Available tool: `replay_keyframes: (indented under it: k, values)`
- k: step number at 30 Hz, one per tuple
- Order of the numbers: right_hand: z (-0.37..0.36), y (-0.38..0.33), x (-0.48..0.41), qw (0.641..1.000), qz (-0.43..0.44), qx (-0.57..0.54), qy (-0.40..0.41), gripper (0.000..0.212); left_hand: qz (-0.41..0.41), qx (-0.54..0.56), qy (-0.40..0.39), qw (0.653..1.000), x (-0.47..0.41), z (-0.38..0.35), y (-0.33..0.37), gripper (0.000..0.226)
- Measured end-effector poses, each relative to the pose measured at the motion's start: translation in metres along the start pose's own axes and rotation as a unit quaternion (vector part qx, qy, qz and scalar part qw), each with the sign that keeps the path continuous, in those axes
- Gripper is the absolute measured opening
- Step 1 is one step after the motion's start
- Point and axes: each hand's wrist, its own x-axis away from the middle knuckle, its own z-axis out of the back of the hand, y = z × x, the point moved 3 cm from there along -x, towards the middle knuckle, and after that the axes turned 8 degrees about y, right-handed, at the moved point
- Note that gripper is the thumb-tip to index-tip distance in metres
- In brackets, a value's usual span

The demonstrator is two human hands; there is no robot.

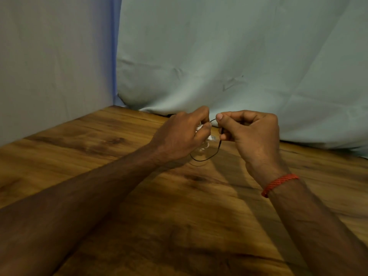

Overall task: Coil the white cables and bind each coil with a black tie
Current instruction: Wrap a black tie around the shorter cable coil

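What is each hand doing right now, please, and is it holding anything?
Left hand: closed, gripping the white cable coil.
Right hand: closed, pinching the black tie between thumb and fingers.

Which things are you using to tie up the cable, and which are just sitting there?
For the job:
- white cable, gripped in the left hand
- black tie, pinched by the right hand

Just there:
- wooden table
- pale cloth behind it
- red thread on the right wrist
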Motion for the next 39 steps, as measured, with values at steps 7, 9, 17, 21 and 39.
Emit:
replay_keyframes:
  k: [7, 9, 17, 21, 39]
  values:
    - [-0.0023, 0.0011, 0.002, 1.0, -0.003, 0.005, -0.017, 0.009, -0.01, -0.001, -0.008, 1.0, 0.0004, -0.0024, 0.0008, 0.013]
    - [-0.0024, 0.0004, 0.0018, 1.0, -0.003, 0.002, -0.011, 0.009, -0.008, -0.002, -0.009, 1.0, 0.0005, -0.0022, 0.0005, 0.013]
    - [-0.0003, 0.0012, -0.0001, 1.0, -0.007, -0.006, -0.005, 0.01, -0.007, 0.001, -0.007, 1.0, -0.0003, -0.001, 0.0017, 0.014]
    - [-0.0039, 0.0037, 0.0021, 1.0, -0.009, -0.001, -0.021, 0.01, -0.011, 0.007, -0.005, 1.0, 0.0003, -0.0004, 0.0036, 0.014]
    - [0.0009, -0.0031, -0.0036, 0.988, 0.106, 0.091, -0.072, 0.002, 0.013, 0.093, -0.016, 0.995, 0.0012, -0.0011, 0.0033, 0.016]
